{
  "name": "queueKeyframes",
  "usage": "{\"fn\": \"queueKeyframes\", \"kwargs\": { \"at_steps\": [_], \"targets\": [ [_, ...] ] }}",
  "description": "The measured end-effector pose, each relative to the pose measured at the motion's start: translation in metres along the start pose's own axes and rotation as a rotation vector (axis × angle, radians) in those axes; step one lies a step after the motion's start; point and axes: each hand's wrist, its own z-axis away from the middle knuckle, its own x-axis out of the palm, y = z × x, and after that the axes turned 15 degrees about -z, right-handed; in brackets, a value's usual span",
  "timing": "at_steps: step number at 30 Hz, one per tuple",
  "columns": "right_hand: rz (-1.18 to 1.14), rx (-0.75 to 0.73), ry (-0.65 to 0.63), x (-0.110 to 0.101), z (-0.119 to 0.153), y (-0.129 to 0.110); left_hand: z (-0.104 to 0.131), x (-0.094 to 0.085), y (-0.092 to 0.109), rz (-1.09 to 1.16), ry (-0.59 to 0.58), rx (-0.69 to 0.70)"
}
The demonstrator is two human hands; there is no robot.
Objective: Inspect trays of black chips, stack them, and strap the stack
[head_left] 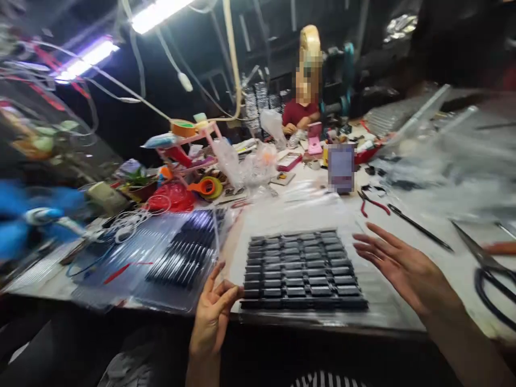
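Rows of small black ribbed blocks lie side by side in a rectangular array at the table's front edge, with what looks like clear plastic beneath and around them. At its lower left corner my left hand has thumb and fingers pressed together, touching the end of a row; what they pinch is hidden. My right hand hovers beside the right side of the array, fingers stretched out and nothing in them. Left of the array, a clear plastic tray holds a row of thin glossy black pieces.
Scissors, a black pen-like tool and red-handled pliers lie at the right. Clear plastic bags heap behind them. A blue fan stands at far left. Across the table sits another person.
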Motion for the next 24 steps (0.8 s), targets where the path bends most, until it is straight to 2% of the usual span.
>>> {"fn": "queueKeyframes", "kwargs": {
  "at_steps": [3,8,13,17,21,24],
  "targets": [
    [-0.053,0.051,-0.062,0.003,-0.006,-0.001,-0.004,0.002,0.000,-0.027,0.041,-0.034],
    [-0.098,0.021,-0.032,0.004,-0.006,-0.001,-0.005,0.004,-0.002,-0.079,0.029,-0.034],
    [-0.056,-0.017,-0.058,-0.005,0.008,-0.002,-0.002,0.003,0.003,-0.094,0.012,-0.017],
    [-0.063,0.042,-0.130,-0.017,0.022,0.001,-0.003,-0.002,0.006,-0.076,0.017,-0.055],
    [-0.040,0.055,-0.154,-0.022,0.035,0.011,-0.004,-0.005,0.001,-0.052,0.072,-0.061],
    [-0.003,0.062,-0.151,-0.021,0.044,0.016,-0.004,-0.007,-0.008,-0.116,0.113,-0.040]
  ]
}}
